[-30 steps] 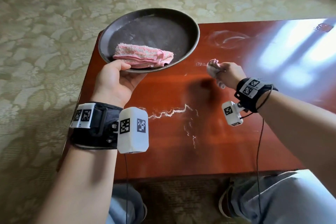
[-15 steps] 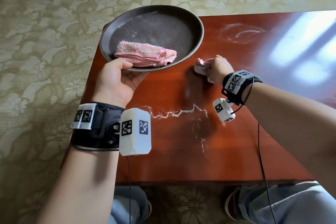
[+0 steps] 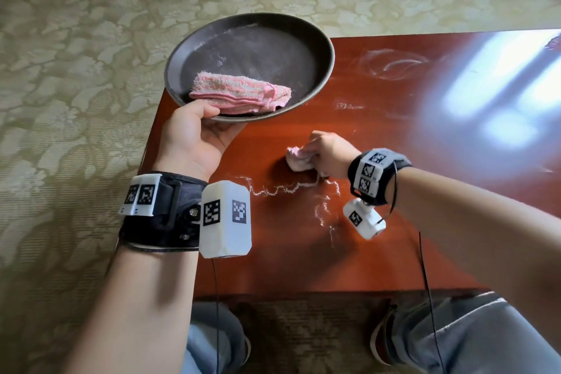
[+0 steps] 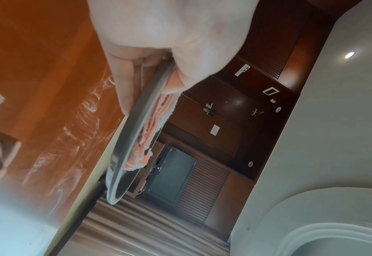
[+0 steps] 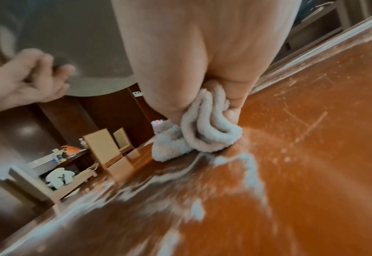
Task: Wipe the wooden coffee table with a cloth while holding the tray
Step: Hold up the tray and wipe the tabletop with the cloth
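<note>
My left hand (image 3: 198,136) grips the near rim of a round dark tray (image 3: 321,39), thumb on top and fingers underneath, and holds it lifted over the table's far left corner. A folded pink towel (image 3: 239,94) lies in the tray. My right hand (image 3: 329,153) clutches a bunched pale cloth (image 3: 296,158) and presses it onto the reddish wooden coffee table (image 3: 394,252). In the right wrist view the cloth (image 5: 204,133) touches the table top (image 5: 323,155) at the edge of a white powdery streak (image 5: 242,166). The left wrist view shows the tray (image 4: 134,138) edge-on with the towel (image 4: 152,131).
White smear lines (image 3: 273,190) run across the table just in front of the cloth, and faint swirl marks (image 3: 391,65) lie further back. A patterned beige carpet (image 3: 76,70) surrounds the table. My knees (image 3: 473,340) are at the near edge.
My right hand has drawn the cloth toward me and leftward across the table, from beside the tray rim down to the white streak. The tray stays held in my left hand.
</note>
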`<control>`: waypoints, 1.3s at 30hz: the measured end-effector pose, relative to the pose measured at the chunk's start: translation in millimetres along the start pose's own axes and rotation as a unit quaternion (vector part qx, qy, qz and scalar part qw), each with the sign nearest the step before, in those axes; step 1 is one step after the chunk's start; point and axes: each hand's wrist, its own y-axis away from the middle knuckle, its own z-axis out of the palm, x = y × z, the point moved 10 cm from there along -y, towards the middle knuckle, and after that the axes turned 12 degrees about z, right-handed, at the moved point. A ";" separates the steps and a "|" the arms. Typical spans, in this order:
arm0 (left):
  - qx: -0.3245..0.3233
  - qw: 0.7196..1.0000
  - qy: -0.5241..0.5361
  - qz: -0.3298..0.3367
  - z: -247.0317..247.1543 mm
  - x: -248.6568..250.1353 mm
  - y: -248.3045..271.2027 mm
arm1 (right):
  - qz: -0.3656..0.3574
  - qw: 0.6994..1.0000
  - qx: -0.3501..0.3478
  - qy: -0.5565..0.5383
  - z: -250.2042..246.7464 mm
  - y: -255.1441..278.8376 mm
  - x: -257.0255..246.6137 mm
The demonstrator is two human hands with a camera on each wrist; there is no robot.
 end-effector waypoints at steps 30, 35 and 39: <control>0.015 1.000 -0.001 0.006 -28.9 -7.5 -23.2 | -0.060 0.998 0.008 -0.001 -11.5 -32.4 -25.6; 0.008 1.000 -0.006 0.004 -19.9 -8.3 -4.2 | -0.116 0.992 -0.039 -0.026 16.5 18.5 -42.5; 0.008 1.000 -0.010 0.003 -12.1 -13.6 9.0 | -0.087 0.993 -0.074 -0.034 13.4 42.5 -42.6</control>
